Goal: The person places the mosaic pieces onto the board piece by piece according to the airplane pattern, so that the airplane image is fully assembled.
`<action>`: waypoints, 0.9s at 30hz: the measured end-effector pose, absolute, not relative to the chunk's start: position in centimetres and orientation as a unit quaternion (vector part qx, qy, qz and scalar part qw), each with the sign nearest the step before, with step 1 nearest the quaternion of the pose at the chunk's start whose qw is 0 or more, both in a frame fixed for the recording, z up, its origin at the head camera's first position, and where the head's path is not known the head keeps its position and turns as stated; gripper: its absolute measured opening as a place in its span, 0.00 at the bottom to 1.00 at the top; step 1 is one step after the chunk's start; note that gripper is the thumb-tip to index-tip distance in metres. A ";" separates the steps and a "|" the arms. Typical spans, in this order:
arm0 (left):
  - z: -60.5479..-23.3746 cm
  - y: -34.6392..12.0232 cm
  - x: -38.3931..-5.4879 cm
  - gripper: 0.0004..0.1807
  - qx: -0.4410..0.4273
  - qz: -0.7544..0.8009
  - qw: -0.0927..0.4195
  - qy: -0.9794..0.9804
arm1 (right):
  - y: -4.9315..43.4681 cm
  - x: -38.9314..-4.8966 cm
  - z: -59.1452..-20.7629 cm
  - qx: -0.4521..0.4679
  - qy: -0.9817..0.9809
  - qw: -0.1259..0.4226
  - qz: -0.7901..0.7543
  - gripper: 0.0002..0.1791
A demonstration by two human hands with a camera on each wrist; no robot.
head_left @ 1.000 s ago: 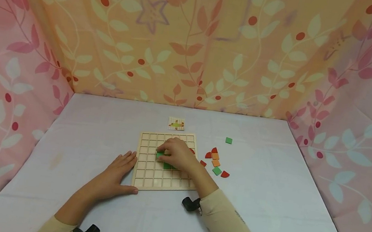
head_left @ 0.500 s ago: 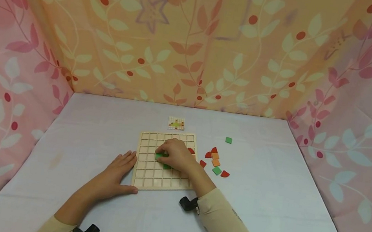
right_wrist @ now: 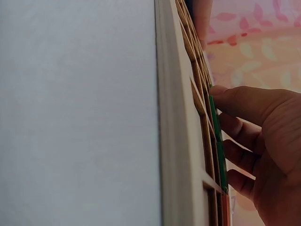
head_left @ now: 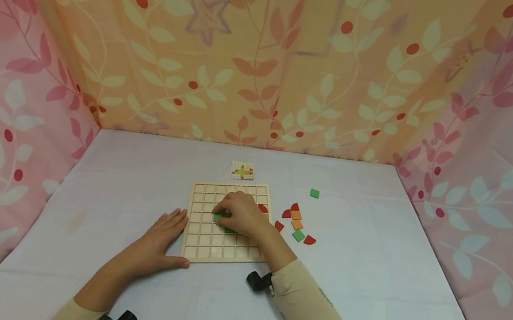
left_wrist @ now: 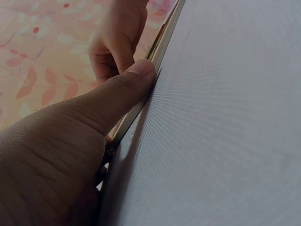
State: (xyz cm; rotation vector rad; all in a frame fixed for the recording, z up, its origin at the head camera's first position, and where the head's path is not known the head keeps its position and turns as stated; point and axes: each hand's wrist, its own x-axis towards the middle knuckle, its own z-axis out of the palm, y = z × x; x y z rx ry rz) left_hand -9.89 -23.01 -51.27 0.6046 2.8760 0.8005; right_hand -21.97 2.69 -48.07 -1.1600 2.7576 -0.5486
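Observation:
A wooden grid board (head_left: 198,239) lies on the white-covered table. My left hand (head_left: 157,242) rests flat along its left side, fingers extended; in the left wrist view the thumb (left_wrist: 134,77) touches the board's edge. Over the board's middle, my right hand (head_left: 243,215) pinches a square green tile (head_left: 216,218) between thumb and fingers. In the right wrist view, the thumb lies at the end of a green tile (right_wrist: 215,117) in the grid, a second green tile (right_wrist: 221,162) beside it. A red quarter-round tile (head_left: 263,208) sits on the board's right part, which my right hand partly hides.
Behind the board lies a small pattern card (head_left: 242,170). To the right are scattered loose tiles: red quarter-rounds (head_left: 310,240), orange squares (head_left: 296,224), a green square (head_left: 298,235) and a farther green square (head_left: 314,193). Patterned cloth walls (head_left: 268,74) surround the table.
My right hand has shifted very slightly left with its fingers at the green tile. The left hand and the board have stayed in place.

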 end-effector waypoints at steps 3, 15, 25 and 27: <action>-51.3 -23.0 -9.9 0.66 0.200 0.263 0.047 0.943 | 2.7 -22.0 -48.0 -0.381 0.906 0.049 -0.177 0.13; -51.3 -23.0 -9.8 0.66 0.201 0.265 0.046 0.942 | 3.6 -21.1 -45.8 -0.400 0.903 0.033 -0.154 0.15; -51.2 -22.9 -9.7 0.66 0.196 0.263 0.046 0.943 | 6.2 -20.7 -43.2 -0.420 0.888 0.023 -0.185 0.12; -51.2 -22.9 -9.7 0.66 0.196 0.264 0.046 0.943 | 7.1 -20.7 -42.9 -0.424 0.885 0.025 -0.190 0.13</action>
